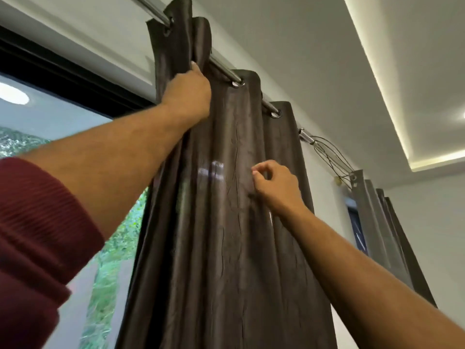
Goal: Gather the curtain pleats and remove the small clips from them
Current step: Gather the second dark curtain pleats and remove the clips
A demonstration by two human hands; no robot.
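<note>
My left hand point(187, 93) is up in the upper middle of the frame, fingers curled round a bunch of pleats of the dark brown curtain point(226, 222) just under the metal rod point(224, 69). The rod runs on a slant from the upper left down toward the right, and the curtain hangs from it by eyelets point(237, 83), so the folds lie long and vertical, dropping straight to the bottom edge of the frame. My right hand point(275, 185) sits lower, at centre right, thumb and forefinger drawn together at the face of a fold with the other fingers tucked loosely; whether it pinches cloth, a clip or nothing I cannot tell, since no clip shows plainly anywhere. The spread-out folds lie between my two hands and to the right of the gathered bunch, so I judge the next gather has to pull them leftward along the rod toward my left hand, which is the nearer one to the rod. Nothing here is a container. At the right, beyond a wire finial point(329, 157) at the rod's end, a second curtain point(382, 222) hangs, and window glass point(50, 127) shows at the left.
</note>
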